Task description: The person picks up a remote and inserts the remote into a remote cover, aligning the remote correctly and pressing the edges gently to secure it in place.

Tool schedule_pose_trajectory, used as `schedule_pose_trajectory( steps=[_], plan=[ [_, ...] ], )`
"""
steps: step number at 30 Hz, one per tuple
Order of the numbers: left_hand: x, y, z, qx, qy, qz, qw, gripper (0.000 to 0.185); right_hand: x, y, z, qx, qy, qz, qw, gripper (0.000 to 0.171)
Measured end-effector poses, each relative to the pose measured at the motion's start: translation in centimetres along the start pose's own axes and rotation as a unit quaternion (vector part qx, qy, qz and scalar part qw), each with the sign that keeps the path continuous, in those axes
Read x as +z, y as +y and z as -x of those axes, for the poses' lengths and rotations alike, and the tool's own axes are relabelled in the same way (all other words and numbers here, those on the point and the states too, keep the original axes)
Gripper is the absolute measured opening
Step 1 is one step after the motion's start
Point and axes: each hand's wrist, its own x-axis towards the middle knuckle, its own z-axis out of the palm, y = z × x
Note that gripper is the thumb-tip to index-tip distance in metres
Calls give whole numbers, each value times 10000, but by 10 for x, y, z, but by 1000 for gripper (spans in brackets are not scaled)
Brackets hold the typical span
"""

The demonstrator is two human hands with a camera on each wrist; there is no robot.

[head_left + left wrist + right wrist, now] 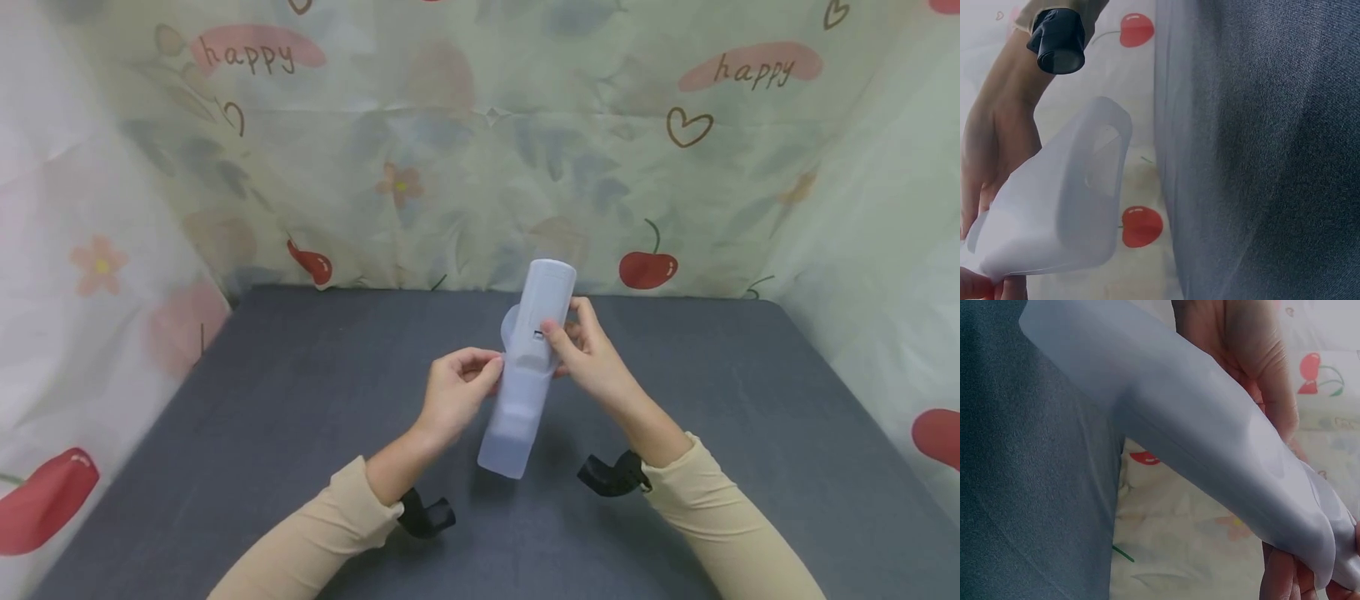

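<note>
Remote control cover (525, 375): soft translucent silicone or rubbery plastic, milky white, smooth with a dull matt sheen; it looks thin-walled and pliable at its open end.
Table covering (300, 400): dark grey woven cloth, matt, with a fine grainy weave plain in the wrist views.
Backdrop sheet (450, 167): thin printed film or fabric, pale, creased, faintly see-through, slightly glossy.
Sleeves (322, 533): beige knit cloth, soft and matt.
Wrist mounts (611, 475): black plastic, semi-gloss.
</note>
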Motion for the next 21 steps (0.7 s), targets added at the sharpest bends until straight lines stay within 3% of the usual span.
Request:
schedule_pose_trajectory(
  steps=[6, 10, 21],
  plan=[
    [3, -3, 0, -26, 139, 97, 9999, 18, 1, 1, 0, 6, -35, -11, 10000, 41],
    [4, -4, -2, -132, 29, 28, 9999, 19, 1, 1, 0, 114, 35, 116, 9999, 41],
    [1, 6, -3, -670, -1184, -440, 9897, 32, 2, 0, 3, 338, 247, 338, 9986, 42]
  ],
)
